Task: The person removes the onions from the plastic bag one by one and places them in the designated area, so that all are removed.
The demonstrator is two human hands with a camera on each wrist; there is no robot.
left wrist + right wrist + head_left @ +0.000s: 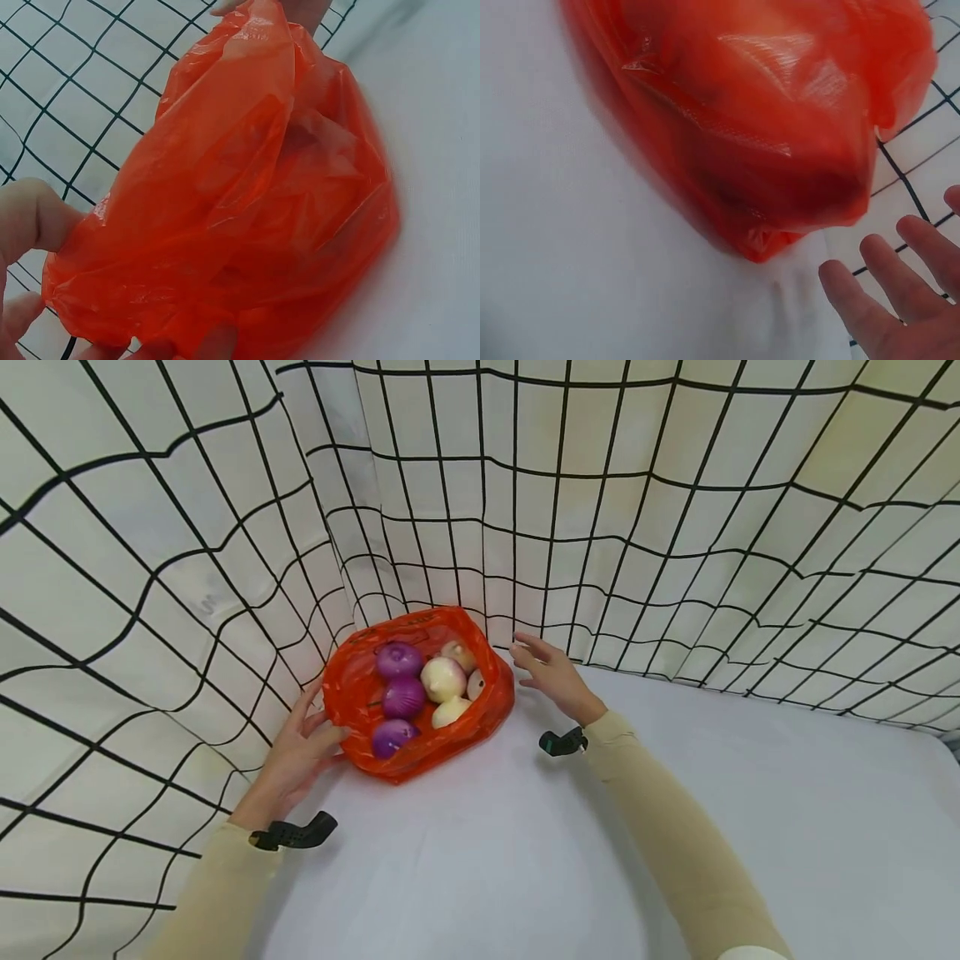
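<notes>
A red plastic bag [420, 760] stands wide open on the white surface, in the corner of the netting. Inside are three purple onions [405, 697] on the left and several pale onions [443, 680] on the right. My left hand [292, 756] holds the bag's left side, its fingertips at the rim. In the left wrist view, bent fingers [37, 217] meet the crinkled plastic. Just off the bag's right side, my right hand [553, 678] has its fingers spread and holds nothing. The right wrist view shows its fingers [900, 277] apart from the bag.
Black netting [592, 585] hangs in front of white walls at the left and back, close behind the bag. The white table surface [465, 860] extends toward me and to the right. A black wrist device [296, 832] sits on each forearm.
</notes>
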